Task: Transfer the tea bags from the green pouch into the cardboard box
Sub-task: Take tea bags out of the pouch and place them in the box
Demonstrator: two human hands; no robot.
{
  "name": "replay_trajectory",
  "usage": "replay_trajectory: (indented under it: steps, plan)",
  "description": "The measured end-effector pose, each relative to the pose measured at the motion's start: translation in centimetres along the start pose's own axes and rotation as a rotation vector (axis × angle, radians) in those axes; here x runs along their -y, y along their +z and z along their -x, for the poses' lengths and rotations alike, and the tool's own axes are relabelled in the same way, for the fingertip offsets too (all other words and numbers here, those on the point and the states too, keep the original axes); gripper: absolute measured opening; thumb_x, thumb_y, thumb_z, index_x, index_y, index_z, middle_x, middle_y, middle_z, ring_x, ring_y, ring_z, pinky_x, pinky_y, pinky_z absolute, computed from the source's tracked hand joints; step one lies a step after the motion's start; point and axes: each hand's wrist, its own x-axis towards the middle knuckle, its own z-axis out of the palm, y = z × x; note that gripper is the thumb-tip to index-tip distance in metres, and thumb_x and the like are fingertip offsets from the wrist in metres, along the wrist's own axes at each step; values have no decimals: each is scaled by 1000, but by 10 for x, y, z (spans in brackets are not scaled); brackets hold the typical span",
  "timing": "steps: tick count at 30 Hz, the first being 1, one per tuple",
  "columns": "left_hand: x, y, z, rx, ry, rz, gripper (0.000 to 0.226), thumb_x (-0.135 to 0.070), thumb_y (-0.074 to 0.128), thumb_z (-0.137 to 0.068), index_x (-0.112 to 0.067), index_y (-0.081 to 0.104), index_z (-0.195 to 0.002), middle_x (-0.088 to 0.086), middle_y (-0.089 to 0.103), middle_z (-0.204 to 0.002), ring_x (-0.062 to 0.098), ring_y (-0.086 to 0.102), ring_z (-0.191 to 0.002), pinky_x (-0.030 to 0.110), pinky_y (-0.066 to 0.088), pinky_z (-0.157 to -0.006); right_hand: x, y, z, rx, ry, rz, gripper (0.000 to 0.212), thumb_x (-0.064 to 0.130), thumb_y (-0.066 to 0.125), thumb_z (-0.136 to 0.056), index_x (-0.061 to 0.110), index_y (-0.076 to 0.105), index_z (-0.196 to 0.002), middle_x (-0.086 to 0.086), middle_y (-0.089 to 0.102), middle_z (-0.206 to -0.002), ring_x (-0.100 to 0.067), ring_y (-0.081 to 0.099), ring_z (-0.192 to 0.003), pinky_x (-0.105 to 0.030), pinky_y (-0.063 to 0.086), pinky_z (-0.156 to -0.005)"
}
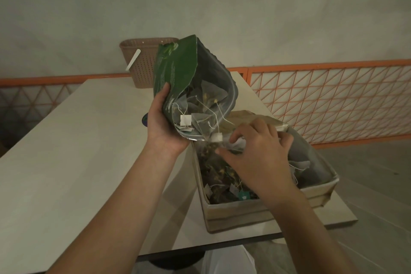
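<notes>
My left hand (pixel 163 124) grips the green pouch (pixel 178 73) by its lower edge, tipped so its open mouth faces down toward the cardboard box (pixel 240 209). Pyramid tea bags (pixel 206 118) with strings and white tags hang out of the mouth. My right hand (pixel 258 158) reaches over the box just below the pouch mouth, fingers pinched on a tea bag there. Several tea bags (pixel 220 176) lie inside the box. A grey liner or bag (pixel 304 155) fills the box's right side.
A brown woven plastic basket (pixel 142 62) with a white stick stands at the table's far edge. The white table (pixel 66 151) stretches to the left. An orange lattice railing (pixel 333 100) runs behind. A white bag (pixel 229 260) sits on the floor below.
</notes>
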Motion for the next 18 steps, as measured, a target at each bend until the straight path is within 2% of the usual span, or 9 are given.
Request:
replay_trajectory:
  steps: [4, 6, 10, 13, 16, 18]
  plan:
    - [-2, 1, 0, 13, -9, 11, 55, -47, 48, -100, -17, 54, -145, 10, 54, -149, 33, 51, -137, 52, 55, -96, -3, 1, -3, 5, -16, 39, 41, 57, 70, -74, 35, 62, -109, 7, 51, -113, -18, 46, -113, -45, 26, -98]
    - [-1, 1, 0, 11, -11, 9, 54, -47, 49, -99, -16, 57, -142, 10, 53, -149, 33, 51, -137, 52, 55, -96, -3, 1, -4, 51, -41, 31, 35, 56, 66, -79, 42, 64, -111, 7, 47, -114, -17, 43, -114, -43, 24, -96]
    - [1, -1, 0, 8, -9, 8, 52, -47, 48, -99, -16, 59, -139, 11, 55, -148, 33, 53, -135, 53, 54, -98, -5, 1, -7, 102, -27, -103, 14, 47, 63, -86, 44, 69, -98, 11, 44, -110, -12, 39, -113, -33, 15, -91]
    - [1, -2, 0, 19, -9, 10, 49, -47, 48, -99, -16, 61, -135, 10, 55, -148, 34, 56, -132, 52, 56, -95, -9, -2, -9, 93, 26, -224, 4, 38, 65, -86, 41, 66, -88, 13, 47, -108, -10, 42, -112, -31, 12, -90]
    - [0, -3, 0, 23, -9, -2, 49, -48, 47, -100, -16, 61, -134, 11, 54, -149, 35, 51, -137, 53, 54, -98, -9, -11, -13, 115, 113, -395, 16, 29, 60, -89, 38, 59, -75, 14, 50, -106, -10, 45, -112, -31, 13, -94]
    - [1, -2, -1, 21, -4, -8, 48, -47, 47, -100, -16, 62, -133, 10, 55, -149, 36, 52, -136, 53, 55, -97, -7, -15, -14, 201, 200, -620, 29, 28, 54, -90, 33, 59, -63, 13, 51, -99, -10, 47, -108, -42, 19, -105]
